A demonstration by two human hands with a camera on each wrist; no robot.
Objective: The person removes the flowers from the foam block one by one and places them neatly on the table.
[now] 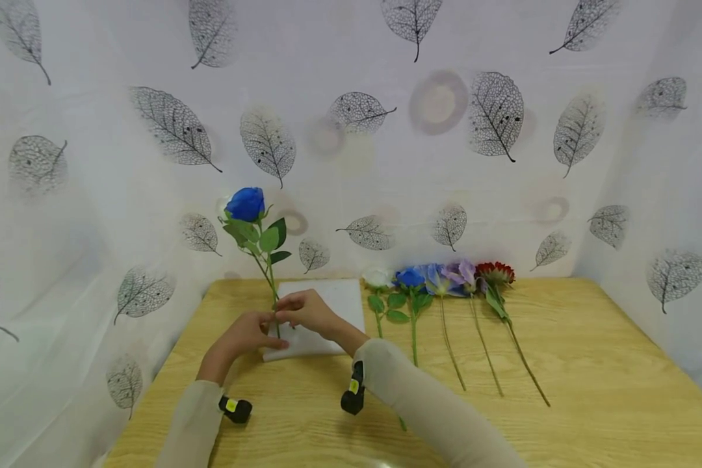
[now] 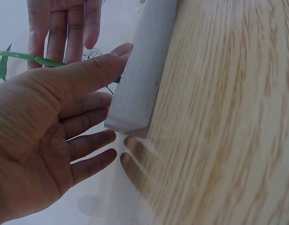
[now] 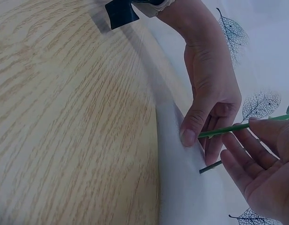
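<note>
A blue rose stands upright at the left, with part of a white bloom showing behind it. My right hand pinches a green stem between thumb and fingers; which bloom it belongs to, I cannot tell. A second stem end pokes out below. My left hand is beside the stems, its fingers extended and its thumb at the edge of a white foam slab. In the right wrist view the left thumb is close to the pinched stem's lower end.
On the wooden table, right of the slab, lie a white rose, another blue rose, a blue-violet flower, a light purple flower and a red flower. Leaf-printed sheeting surrounds the table's back and sides.
</note>
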